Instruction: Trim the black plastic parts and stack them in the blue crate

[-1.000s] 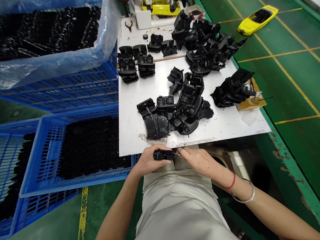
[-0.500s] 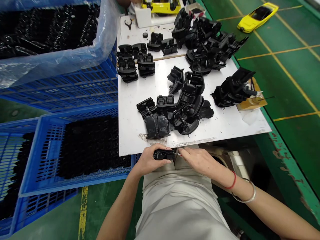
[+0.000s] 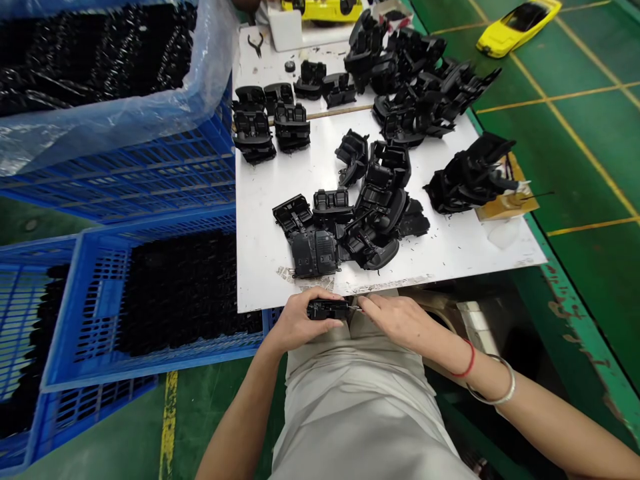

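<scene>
Gripping a small black plastic part (image 3: 327,309) over the lap, left hand (image 3: 299,323) wraps it — right hand (image 3: 395,320) pinches sth thin at its right end. Just beyond: white counter (image 3: 450,250) w/ black part piles (image 3: 350,223); blue crates (image 3: 150,293) at left.

Your arms are bare to the frame's edge, no sleeves showing. Near your right hand (image 3: 400,321), a thin red cord (image 3: 465,361) circles the wrist; just behind that cord sits a plain silver bangle (image 3: 495,389). Your left hand (image 3: 299,323) carries nothing. Light beige trousers (image 3: 360,407) cover your lap.
</scene>
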Demonstrator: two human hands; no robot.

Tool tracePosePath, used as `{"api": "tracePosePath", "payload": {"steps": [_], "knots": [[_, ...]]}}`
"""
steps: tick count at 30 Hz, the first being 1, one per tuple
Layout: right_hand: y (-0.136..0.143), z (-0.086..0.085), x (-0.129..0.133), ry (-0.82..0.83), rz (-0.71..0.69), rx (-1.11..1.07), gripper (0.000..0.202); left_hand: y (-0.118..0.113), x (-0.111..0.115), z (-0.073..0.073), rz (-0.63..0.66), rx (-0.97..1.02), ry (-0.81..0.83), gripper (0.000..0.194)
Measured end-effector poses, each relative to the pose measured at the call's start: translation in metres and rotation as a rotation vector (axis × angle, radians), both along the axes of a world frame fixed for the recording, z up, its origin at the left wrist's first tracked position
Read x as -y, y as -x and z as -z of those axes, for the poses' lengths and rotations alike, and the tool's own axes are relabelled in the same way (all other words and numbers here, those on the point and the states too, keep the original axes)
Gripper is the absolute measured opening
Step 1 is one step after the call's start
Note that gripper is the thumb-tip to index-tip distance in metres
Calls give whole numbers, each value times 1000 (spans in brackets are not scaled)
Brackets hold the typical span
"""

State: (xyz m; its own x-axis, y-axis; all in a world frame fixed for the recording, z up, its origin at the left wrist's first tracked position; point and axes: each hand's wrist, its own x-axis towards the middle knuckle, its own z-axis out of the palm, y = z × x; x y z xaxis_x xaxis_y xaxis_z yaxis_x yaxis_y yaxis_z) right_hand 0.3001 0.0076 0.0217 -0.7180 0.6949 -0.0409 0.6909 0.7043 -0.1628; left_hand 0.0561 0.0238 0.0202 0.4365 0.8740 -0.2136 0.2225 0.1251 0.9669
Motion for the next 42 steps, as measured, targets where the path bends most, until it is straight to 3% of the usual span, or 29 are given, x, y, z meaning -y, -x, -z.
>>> {"api": "tracePosePath", "payload": {"steps": [13,42], "knots": [[6,2,-4,102,-36,63,21,0,1,1,-23,33,24,35],[10,7,-7,95,-46,51,16,2,1,-1,-40,23,68,38]]}}
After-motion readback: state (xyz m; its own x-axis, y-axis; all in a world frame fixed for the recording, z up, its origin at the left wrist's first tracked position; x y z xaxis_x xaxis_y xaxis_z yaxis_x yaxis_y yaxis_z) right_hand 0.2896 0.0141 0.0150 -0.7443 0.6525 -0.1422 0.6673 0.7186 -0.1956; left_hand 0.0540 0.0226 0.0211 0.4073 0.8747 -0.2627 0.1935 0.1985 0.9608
